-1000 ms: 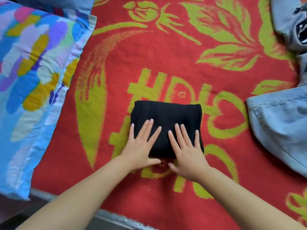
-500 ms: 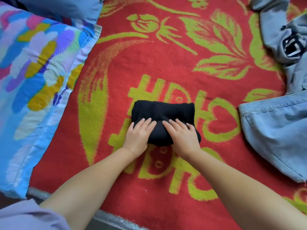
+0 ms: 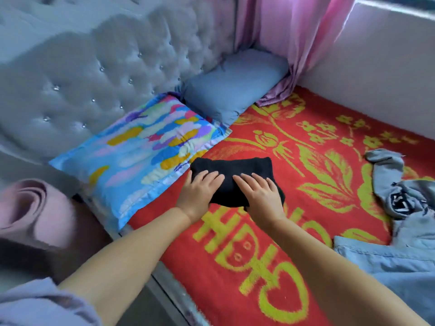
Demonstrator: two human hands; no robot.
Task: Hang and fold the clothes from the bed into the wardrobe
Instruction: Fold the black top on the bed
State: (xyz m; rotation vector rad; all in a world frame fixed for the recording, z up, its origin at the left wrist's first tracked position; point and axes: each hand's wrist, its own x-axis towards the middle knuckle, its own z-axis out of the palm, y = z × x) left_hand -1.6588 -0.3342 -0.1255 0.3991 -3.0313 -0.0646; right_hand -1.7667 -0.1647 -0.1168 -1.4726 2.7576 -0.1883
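Note:
A folded black garment (image 3: pixel 231 171) is at the left side of the red and yellow bed blanket (image 3: pixel 306 189), its far left corner over the edge of the patterned pillow (image 3: pixel 141 156). My left hand (image 3: pixel 200 191) grips its near left part, fingers laid over the top. My right hand (image 3: pixel 261 194) grips its near right part the same way. Both thumbs are hidden under the cloth. A grey printed top (image 3: pixel 400 191) lies crumpled at the right. Light blue denim (image 3: pixel 388 267) lies at the near right.
A grey tufted headboard (image 3: pixel 94 67) runs along the left. A plain blue pillow (image 3: pixel 235 83) sits in the far corner beside a pink curtain (image 3: pixel 294 38). A rolled pink mat (image 3: pixel 30 208) stands off the bed's left edge. A white wall (image 3: pixel 376 71) bounds the far side.
My fingers went from flat on the black garment to curled over its near edge. The garment now sits by the patterned pillow, and the view has swung up to the headboard.

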